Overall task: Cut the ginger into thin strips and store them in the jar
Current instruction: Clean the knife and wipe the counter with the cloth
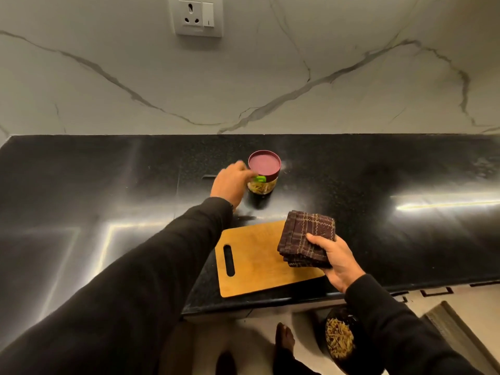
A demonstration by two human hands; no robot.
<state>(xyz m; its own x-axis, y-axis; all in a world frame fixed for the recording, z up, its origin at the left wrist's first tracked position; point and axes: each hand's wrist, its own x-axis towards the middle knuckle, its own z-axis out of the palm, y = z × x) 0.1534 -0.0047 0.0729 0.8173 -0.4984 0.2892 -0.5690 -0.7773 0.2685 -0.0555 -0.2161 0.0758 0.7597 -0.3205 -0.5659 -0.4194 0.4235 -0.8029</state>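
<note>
Wooden board point(259, 262) at counter point(378, 185) edge; left hand point(231, 184) on jar point(263, 173).

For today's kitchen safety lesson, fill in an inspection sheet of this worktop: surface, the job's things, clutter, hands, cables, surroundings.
Surface: glossy black countertop, with light glare.
Job's things: jar upright with its maroon lid on, pale strips visible inside; wooden cutting board at the counter's front edge, nothing on its bare part. No knife seen.
Clutter: folded dark checked cloth, held over the board's right end.
Hands: left hand at the jar's left side, blurred, grip unclear; right hand grips the cloth.
Cables: nothing seen.
Surroundings: marble-look wall with a socket and switch; below the counter, a dark bowl with shredded bits, and a bare foot.
</note>
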